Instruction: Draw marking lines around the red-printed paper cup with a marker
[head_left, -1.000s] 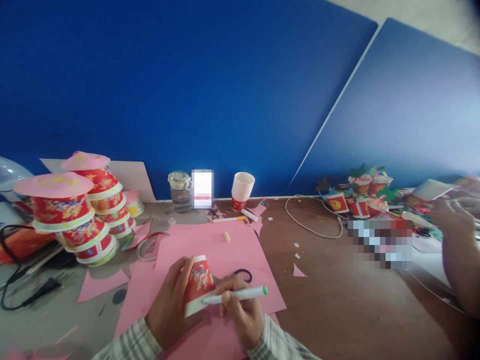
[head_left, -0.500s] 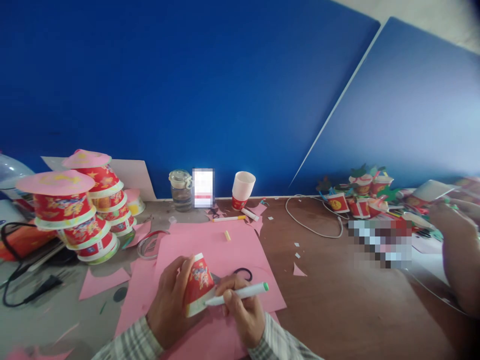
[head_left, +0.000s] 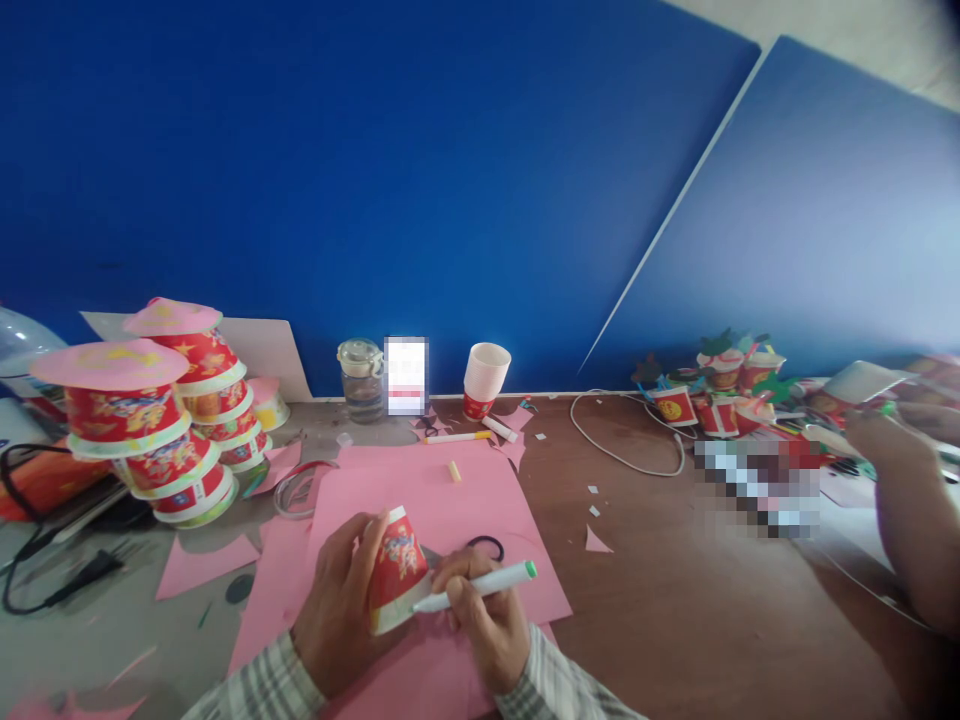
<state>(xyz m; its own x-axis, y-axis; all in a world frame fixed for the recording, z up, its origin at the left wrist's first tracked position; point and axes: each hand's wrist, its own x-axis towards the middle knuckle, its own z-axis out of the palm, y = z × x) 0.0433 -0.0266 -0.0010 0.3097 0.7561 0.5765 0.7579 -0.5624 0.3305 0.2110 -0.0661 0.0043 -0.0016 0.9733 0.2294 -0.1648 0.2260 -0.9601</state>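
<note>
A red patterned paper cup (head_left: 400, 565) is tilted in my left hand (head_left: 341, 590), its wide pale rim towards me. My right hand (head_left: 484, 610) is closed around a white marker (head_left: 499, 579) with a green end; the marker's tip touches the cup's rim band. Pink paper (head_left: 420, 480) lies beneath both hands. Scissors with a dark handle (head_left: 491, 543) rest on it beyond my right fingers, their blades partly hidden by that hand and the cup. A short yellow cap (head_left: 454, 471) sits farther up the sheet.
Stacked red cups with pink paper tops (head_left: 127, 420) stand on the left. Behind the paper are a glass jar (head_left: 361, 380), nested paper cups (head_left: 486, 378) and a yellow marker (head_left: 457, 437). At right, another person's arm (head_left: 907, 500) reaches beside decorated cups (head_left: 720, 400). A cable (head_left: 626, 462) loops nearby.
My hands, the cup and the marker hold nearly the same pose, the marker tip shifting very slightly along the rim. The other person's arm at right has moved a little to the left.
</note>
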